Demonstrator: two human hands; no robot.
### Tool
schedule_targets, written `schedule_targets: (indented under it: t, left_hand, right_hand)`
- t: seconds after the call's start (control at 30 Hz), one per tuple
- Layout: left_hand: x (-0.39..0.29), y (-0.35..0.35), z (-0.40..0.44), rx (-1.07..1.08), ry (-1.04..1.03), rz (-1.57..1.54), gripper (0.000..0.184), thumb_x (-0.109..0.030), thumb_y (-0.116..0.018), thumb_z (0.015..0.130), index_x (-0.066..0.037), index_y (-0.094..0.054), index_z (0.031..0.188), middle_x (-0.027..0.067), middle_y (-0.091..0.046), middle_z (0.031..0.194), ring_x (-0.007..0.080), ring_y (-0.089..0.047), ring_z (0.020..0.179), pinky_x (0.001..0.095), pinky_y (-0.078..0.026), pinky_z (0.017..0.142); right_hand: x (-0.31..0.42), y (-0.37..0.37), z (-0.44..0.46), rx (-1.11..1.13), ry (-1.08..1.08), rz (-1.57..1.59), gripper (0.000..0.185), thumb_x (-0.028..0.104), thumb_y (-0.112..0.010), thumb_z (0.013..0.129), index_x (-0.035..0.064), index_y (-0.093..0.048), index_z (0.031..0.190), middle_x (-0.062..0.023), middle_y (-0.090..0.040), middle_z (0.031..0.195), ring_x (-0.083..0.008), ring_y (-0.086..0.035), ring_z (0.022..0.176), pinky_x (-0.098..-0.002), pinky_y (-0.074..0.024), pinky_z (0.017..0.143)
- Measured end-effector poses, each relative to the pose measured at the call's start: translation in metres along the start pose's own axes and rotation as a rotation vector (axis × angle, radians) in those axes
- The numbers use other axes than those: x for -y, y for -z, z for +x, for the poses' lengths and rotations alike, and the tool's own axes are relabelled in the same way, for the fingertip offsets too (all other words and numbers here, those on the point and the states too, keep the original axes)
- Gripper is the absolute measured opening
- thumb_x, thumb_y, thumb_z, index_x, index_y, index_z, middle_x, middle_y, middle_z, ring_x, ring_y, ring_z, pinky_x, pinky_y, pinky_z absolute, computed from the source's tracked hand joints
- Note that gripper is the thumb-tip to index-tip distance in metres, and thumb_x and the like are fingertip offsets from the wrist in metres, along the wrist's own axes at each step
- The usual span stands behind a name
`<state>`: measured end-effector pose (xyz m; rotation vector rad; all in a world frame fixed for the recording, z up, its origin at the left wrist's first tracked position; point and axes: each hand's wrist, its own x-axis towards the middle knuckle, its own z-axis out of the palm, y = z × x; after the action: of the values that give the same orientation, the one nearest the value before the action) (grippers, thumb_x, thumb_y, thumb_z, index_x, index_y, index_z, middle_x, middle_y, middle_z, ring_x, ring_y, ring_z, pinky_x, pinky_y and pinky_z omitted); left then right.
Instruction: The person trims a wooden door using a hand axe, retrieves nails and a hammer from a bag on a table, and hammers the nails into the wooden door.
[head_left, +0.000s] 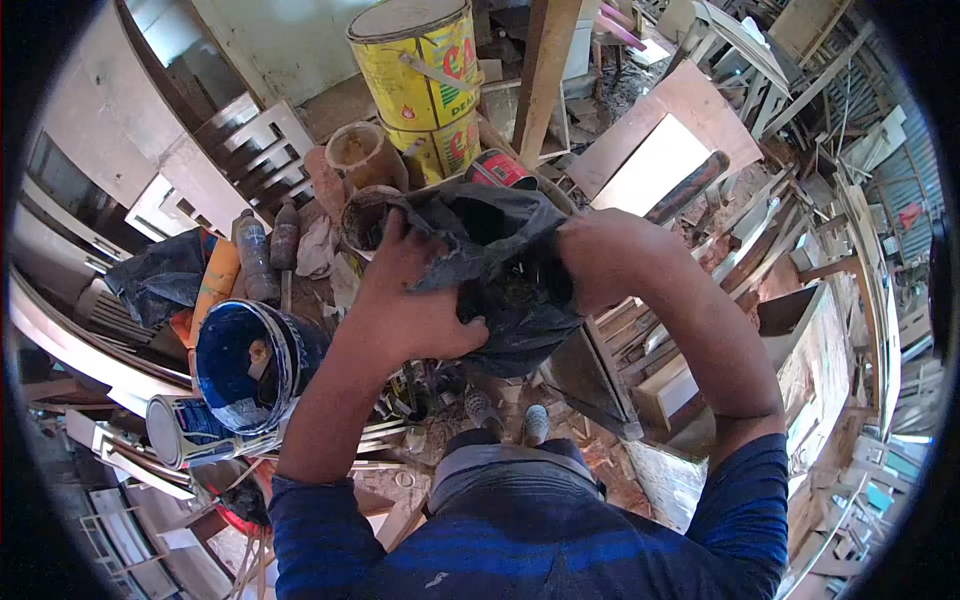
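Observation:
A black plastic bag hangs between my hands with its mouth turned up toward me. My left hand grips the bag's left rim, its fingers at the edge and the thumb lying against the front. On the opposite side, my right hand is closed on the rim, with its fingertips hidden behind the plastic. Some dark, crumpled contents show inside, too shadowed to name. Just beyond the bag lies a red and black tin. A round, worn container stands close to my left fingers.
Stacked yellow cans stand at the back, beside a wooden post. To the left are a blue-stained bucket, plastic bottles and a paint can. Wood scraps and boards crowd the right side.

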<state>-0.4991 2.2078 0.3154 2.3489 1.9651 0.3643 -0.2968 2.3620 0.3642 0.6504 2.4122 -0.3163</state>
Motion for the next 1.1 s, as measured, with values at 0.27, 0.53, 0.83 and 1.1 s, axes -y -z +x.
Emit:
schedule_targets:
  t: [0.27,0.53,0.83,1.1]
  left_hand:
    - [0.002,0.014,-0.006,-0.001,0.009,-0.081,0.109,-0.055,-0.090,0.064,-0.022,-0.054,0.162,0.0176,-0.051,0.167,0.0427,-0.041,0.158,0.0613,-0.018,0.135]
    - [-0.009,-0.027,-0.004,-0.027,0.059,-0.352,0.091,-0.028,-0.082,0.079,-0.007,-0.049,0.161,0.0241,-0.054,0.163,0.0441,-0.042,0.158,0.0638,-0.024,0.133]
    - [-0.014,-0.052,-0.016,-0.317,0.058,-0.351,0.095,-0.028,-0.081,0.072,-0.009,-0.050,0.160,0.0241,-0.051,0.166,0.0433,-0.040,0.160,0.0652,-0.024,0.132]
    - [-0.014,-0.035,-0.039,-0.269,-0.033,-0.348,0.030,-0.024,-0.079,0.083,-0.002,-0.076,0.103,0.0133,-0.074,0.107,0.0338,-0.070,0.110,0.0459,-0.052,0.103]
  right_hand:
    - [-0.012,-0.013,0.015,-0.027,0.108,0.060,0.067,0.021,-0.087,0.073,0.0140,-0.073,0.138,-0.0184,-0.080,0.115,-0.0382,-0.077,0.107,-0.0480,-0.0617,0.095]
    - [-0.016,0.007,-0.012,-0.241,0.239,0.191,0.050,0.024,-0.091,0.075,0.0103,-0.078,0.122,-0.0143,-0.077,0.095,-0.0298,-0.074,0.088,-0.0417,-0.0587,0.080]
    - [0.023,0.028,0.027,-0.518,0.303,0.137,0.049,0.006,-0.081,0.073,0.0048,-0.078,0.122,-0.0227,-0.076,0.117,-0.0437,-0.073,0.112,-0.0494,-0.0575,0.104]
    - [-0.011,0.009,0.046,-0.545,0.253,0.149,0.034,0.001,-0.074,0.074,-0.0013,-0.074,0.107,-0.0141,-0.073,0.095,-0.0275,-0.067,0.078,-0.0397,-0.0530,0.071]
